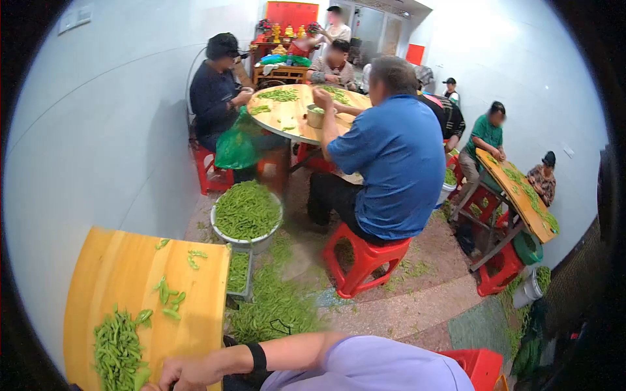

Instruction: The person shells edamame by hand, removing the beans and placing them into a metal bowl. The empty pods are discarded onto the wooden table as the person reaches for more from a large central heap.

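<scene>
My right hand (186, 373) is at the bottom edge over the wooden tabletop (202, 296), a black band on its wrist. Its fingers are curled closed, and what they hold, if anything, is hidden. Just left of it is a heap of green bean pods (117, 348), with a larger pale green pod (141, 376) close to the fingertips. Several loose pods (171, 303) are scattered farther up the board. I cannot make out my left hand in the picture.
Beside the table stand a white bucket (254, 242) heaped with pods and a grey crate (246, 290) of pods. Pods litter the floor (277, 313). A person in blue sits on a red stool (365, 260) at a round table (297, 127); others work around it and at a right-hand table (521, 195).
</scene>
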### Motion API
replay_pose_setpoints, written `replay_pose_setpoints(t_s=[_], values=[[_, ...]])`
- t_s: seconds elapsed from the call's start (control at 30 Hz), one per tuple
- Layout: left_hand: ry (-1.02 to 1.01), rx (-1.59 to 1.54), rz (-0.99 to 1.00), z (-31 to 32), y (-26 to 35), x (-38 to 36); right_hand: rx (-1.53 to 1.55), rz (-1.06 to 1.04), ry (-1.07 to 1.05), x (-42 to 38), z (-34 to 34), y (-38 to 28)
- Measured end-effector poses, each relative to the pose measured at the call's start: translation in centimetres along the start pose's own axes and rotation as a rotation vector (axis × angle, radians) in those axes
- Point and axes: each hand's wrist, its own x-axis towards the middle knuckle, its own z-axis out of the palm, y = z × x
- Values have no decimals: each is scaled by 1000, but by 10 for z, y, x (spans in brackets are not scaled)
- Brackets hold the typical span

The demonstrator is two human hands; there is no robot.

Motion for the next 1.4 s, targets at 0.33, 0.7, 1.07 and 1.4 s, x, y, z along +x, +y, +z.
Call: replay_pose_setpoints(t_s=[0.33,0.7,1.07,1.4], values=[[85,-86,-167,-14,-22,9,-848,-204,424,4,24,-21],[-84,-33,-299,-20,-10,12,-382,247,339,8,11,-40],[30,-69,-359,-32,-34,17,-735,168,438,22,7,-15],[44,-354,-430,-37,-32,21,-588,223,229,19,3,-16]])
